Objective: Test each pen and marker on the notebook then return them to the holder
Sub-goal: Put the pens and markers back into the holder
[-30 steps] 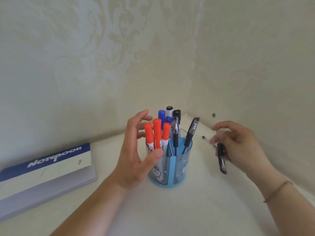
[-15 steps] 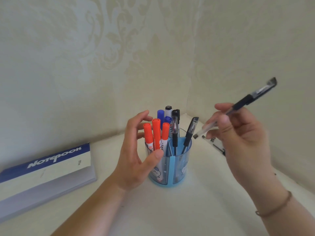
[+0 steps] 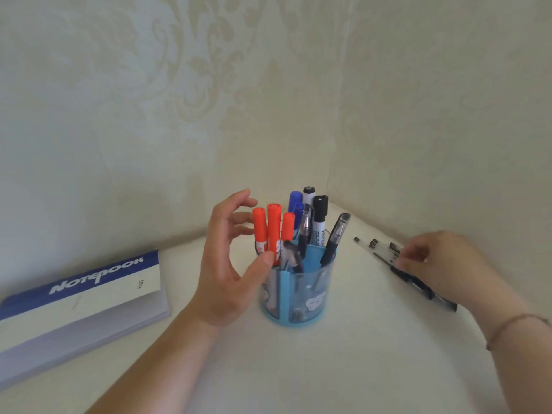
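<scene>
A blue see-through holder [image 3: 313, 300] stands in the table's corner. In it are three orange markers [image 3: 273, 228], blue markers [image 3: 295, 200], a black-capped marker [image 3: 320, 216] and black gel pens [image 3: 334, 239]. My left hand [image 3: 227, 264] cups the holder's left side, thumb tip on its front rim, fingers loosely curved beside the orange caps without touching them. My right hand [image 3: 439, 264] is low on the table to the right, its fingers curled on a black gel pen [image 3: 418, 283] among loose pens [image 3: 375, 246] lying there. The closed notebook [image 3: 89, 294] lies at the left.
Patterned walls meet in a corner just behind the holder. The loose pens lie close to the right wall. A bracelet is on my right wrist [image 3: 516, 324].
My right hand has dropped from a raised position with a pen to the table on the right, among the loose pens. My left hand has stayed by the holder.
</scene>
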`<state>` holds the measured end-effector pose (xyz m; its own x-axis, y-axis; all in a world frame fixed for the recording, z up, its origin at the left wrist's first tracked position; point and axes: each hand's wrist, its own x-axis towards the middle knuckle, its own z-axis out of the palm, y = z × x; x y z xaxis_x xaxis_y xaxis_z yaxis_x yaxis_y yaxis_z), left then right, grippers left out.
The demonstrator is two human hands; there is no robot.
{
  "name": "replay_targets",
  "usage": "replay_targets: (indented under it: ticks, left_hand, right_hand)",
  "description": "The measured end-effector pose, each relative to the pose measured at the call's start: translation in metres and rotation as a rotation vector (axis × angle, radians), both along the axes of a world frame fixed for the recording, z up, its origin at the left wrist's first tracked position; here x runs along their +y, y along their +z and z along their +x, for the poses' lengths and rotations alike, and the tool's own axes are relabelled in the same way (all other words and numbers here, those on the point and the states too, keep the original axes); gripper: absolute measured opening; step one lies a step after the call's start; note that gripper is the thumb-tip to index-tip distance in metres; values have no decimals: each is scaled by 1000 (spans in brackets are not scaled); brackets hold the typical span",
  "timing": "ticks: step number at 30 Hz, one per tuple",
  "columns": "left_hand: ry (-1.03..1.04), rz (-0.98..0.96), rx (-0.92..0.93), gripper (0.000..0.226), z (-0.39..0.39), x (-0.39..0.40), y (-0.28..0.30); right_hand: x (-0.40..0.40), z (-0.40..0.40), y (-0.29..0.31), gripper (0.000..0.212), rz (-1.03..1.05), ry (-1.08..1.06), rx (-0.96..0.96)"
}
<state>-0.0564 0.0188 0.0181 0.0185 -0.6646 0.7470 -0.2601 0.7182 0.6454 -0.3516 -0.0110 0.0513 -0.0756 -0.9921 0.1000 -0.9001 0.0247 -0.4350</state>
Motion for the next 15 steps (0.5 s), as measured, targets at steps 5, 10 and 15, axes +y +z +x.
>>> replay_targets:
  ticks: [5,10,15]
  left_hand:
    - [-38,58,-23,69,-3,2,-2]
    - [-40,67,-33,74,-2,2,-2]
    - [-48,54,-65,79,-1,2,-2]
  right_hand:
    - [-13,-7,-18,22,172,-78,111]
    - [-11,0,-17,16,-43,-33,107]
    - [17,20,21,10,-528,137,-785]
